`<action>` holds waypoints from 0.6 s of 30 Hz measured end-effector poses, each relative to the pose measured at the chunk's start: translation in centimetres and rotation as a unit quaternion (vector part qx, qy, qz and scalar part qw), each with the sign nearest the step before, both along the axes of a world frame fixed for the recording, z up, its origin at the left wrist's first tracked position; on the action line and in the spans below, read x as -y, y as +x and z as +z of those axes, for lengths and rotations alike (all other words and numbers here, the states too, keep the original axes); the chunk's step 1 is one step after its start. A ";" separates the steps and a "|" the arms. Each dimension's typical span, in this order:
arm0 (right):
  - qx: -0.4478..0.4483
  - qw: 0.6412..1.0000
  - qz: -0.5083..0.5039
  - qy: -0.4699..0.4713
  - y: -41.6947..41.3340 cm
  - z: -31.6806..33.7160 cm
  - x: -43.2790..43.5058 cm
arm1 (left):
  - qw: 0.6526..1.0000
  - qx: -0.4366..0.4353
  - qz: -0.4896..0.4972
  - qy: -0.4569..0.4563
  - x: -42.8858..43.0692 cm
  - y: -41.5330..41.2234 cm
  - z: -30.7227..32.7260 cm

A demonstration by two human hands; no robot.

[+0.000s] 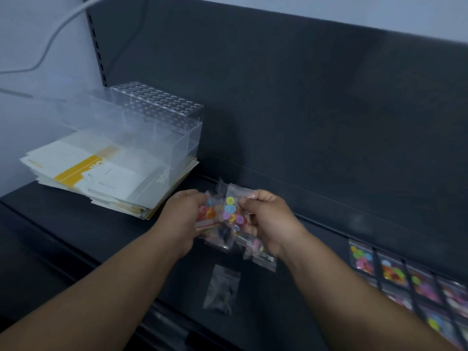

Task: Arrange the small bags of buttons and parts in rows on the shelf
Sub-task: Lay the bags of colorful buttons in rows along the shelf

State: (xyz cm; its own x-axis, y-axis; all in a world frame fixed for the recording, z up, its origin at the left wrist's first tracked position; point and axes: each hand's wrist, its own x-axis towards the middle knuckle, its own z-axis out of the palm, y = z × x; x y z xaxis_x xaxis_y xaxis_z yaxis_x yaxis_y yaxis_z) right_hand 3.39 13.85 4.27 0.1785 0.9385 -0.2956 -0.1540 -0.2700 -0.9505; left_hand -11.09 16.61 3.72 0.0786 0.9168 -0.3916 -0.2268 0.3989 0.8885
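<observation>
Grip on bunch of bags [230, 210]

Both left hand [186, 220] and right hand [269, 224] curl fingers round it, held between them over the shelf [114, 231]; a single bag [222, 288] lies just nearer than the hands; rows of bags [395, 271] lie to the right hand's right.

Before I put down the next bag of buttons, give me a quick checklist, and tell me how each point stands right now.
1. Grip on the bunch of bags by left hand and right hand: ok.
2. One bag pulled free of the bunch: cannot tell, they overlap.
3. Bare shelf left of the rows of bags: ok.
4. Every laid bag sits in a row: not ok, the loose bag lies alone.
5. Rows straight: cannot tell, blurred and cut off.
</observation>
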 end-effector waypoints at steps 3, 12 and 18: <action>0.001 1.000 0.003 -0.029 1.6 -0.1 2.2 | 0.999 -0.035 -0.014 0.026 1.3 1.6 -0.3; 0.122 0.992 -0.014 0.001 5.0 -0.7 8.5 | 0.997 -0.032 -0.037 0.066 5.6 6.3 0.6; -0.103 0.994 -0.010 -0.044 7.1 0.2 12.3 | 0.991 0.010 -0.091 0.094 9.7 10.0 1.9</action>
State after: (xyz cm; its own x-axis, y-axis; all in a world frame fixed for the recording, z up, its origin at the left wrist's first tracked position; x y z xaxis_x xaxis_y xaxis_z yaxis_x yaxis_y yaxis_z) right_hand 10.49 1.51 4.49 0.1241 0.9039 -0.4093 -0.3483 -0.3465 -0.8710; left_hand -1.05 6.95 5.57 0.2548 0.9433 -0.2126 -0.1856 0.2635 0.9466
